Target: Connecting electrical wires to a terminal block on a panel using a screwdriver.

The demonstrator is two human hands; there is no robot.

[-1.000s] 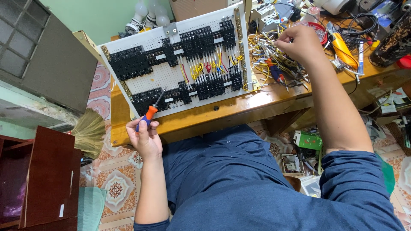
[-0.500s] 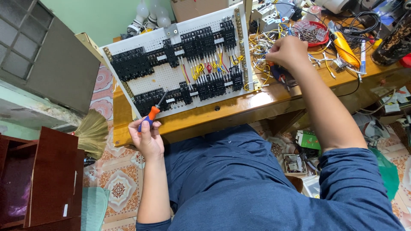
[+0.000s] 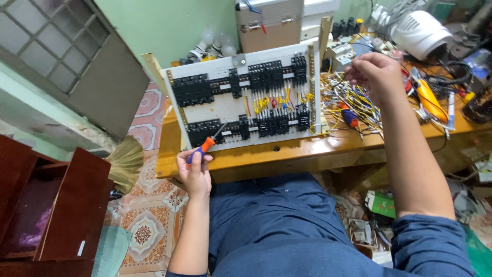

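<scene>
My left hand (image 3: 195, 172) is shut on a screwdriver (image 3: 206, 145) with an orange and blue handle, its tip resting at the lower left of a white perforated panel (image 3: 225, 107). Rows of black relay sockets (image 3: 192, 88) and short yellow and red wires (image 3: 266, 102) are mounted on the tilted panel. My right hand (image 3: 376, 74) hovers over a tangle of loose wires (image 3: 353, 105) to the right of the panel, its fingers pinched together on a thin wire.
The panel leans on a wooden table (image 3: 287, 154) crowded at the right with an orange tool (image 3: 428, 97), cables and a white device (image 3: 417, 31). A broom (image 3: 125, 164) and a dark red cabinet (image 3: 66, 205) stand at the left on the tiled floor.
My right hand has shifted a little left and down into the wire pile. The left hand keeps the screwdriver in the same place. The view has moved slightly.
</scene>
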